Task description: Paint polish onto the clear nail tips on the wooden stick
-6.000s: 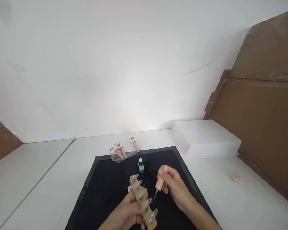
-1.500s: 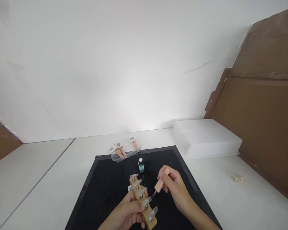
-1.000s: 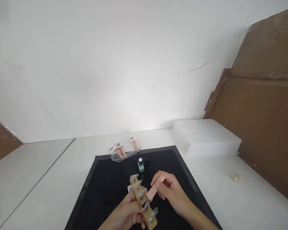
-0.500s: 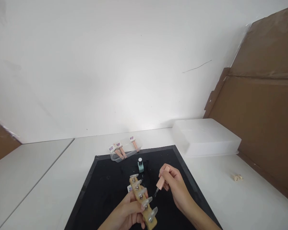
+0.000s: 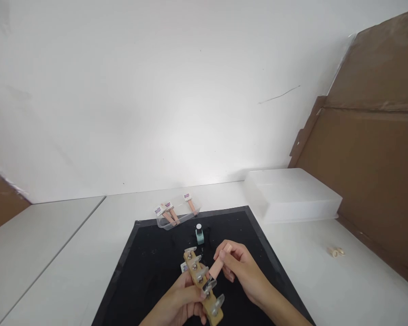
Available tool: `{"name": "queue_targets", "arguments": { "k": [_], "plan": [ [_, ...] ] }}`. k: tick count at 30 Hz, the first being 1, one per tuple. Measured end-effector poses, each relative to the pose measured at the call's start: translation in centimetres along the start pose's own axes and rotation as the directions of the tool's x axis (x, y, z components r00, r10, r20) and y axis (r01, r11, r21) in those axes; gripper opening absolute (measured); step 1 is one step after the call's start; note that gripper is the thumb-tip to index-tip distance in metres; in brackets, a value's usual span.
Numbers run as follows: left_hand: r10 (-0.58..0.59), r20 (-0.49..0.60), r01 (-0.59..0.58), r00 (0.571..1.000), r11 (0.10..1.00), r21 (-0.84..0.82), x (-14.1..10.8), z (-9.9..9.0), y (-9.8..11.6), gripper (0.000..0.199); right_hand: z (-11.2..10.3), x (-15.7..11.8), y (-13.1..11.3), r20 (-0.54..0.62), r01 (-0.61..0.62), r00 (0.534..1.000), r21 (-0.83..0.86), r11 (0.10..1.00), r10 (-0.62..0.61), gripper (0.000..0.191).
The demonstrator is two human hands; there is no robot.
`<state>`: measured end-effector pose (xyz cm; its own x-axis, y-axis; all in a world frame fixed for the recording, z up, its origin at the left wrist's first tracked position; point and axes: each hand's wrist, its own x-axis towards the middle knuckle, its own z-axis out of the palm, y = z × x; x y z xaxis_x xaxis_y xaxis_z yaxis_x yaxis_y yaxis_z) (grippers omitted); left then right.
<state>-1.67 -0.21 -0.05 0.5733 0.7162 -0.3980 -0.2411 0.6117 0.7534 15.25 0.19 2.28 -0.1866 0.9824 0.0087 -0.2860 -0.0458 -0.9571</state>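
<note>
Pink-handled brush (image 5: 219,265) moved left, onto clear nail tip (image 5: 211,285).

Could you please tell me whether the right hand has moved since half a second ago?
Yes: the right hand, holding the pink-handled brush, has shifted left in the view, toward the wooden strip, judged against the unmoved teal bottle on the black mat.

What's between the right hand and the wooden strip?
Head view: the pink brush, slanting from right hand to wooden strip; its bristles overlap a nail tip.
</note>
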Motion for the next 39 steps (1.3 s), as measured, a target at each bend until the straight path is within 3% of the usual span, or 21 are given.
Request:
{"name": "queue_targets", "arguments": {
  "k": [15, 21, 29, 39],
  "plan": [
    [0.019, 0.023, -0.019, 1.0, 1.0, 0.005, -0.48, -0.01, 0.21, 0.023, -0.33, 0.51, 0.39, -0.23, 0.002, 0.973, 0.006, 1.0, -0.001, 0.023],
    [0.02, 0.006, -0.02, 1.0, 1.0, -0.003, -0.5, 0.21, 0.28, 0.027, -0.39, 0.35, 0.48, -0.143, 0.014, 0.99, 0.077, 0.997, -0.003, 0.032],
    [0.01, -0.022, -0.01, 1.0, 1.0, 0.011, -0.29, 0.26, 0.23, 0.022, 0.04, -0.05, -0.15, 0.012, 0.014, 1.0, 0.005, 1.0, -0.014, 0.039],
    [0.008, -0.012, -0.008, 1.0, 1.0, 0.016, -0.4, 0.49, 0.43, 0.024, -0.08, 0.02, 0.16, 0.037, 0.023, 0.999, -0.039, 0.999, -0.021, 0.041]
  ]
}}
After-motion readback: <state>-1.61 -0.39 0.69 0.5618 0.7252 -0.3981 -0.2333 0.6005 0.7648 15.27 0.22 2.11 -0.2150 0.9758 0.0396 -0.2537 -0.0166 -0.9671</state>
